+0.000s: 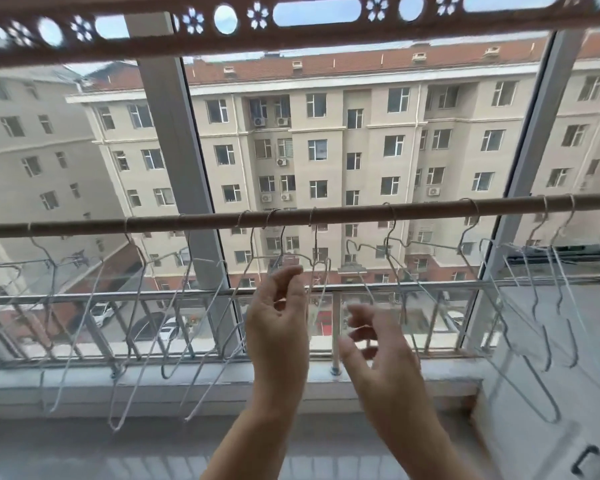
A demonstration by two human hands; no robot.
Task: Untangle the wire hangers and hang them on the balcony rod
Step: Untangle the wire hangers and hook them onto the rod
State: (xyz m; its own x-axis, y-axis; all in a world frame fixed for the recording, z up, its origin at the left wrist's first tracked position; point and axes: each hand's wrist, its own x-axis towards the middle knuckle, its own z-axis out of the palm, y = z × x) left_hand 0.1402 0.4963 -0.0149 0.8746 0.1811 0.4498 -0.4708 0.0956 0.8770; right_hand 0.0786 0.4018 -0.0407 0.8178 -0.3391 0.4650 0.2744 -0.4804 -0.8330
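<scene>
A brown balcony rod runs across the view at mid height. Several thin wire hangers hang from it by their hooks: a group on the left, a few in the middle and a group on the right. My left hand is raised below the middle hangers. Its fingers are curled and apart, with the fingertips close to one hanger's shoulder wire. Whether they touch it is unclear. My right hand is lower and to the right, blurred, fingers spread, holding nothing.
A perforated brown bar crosses overhead. Behind the rod are a window frame post, a metal railing and a white sill. A white surface with a dark handle is at the bottom right. Apartment blocks stand outside.
</scene>
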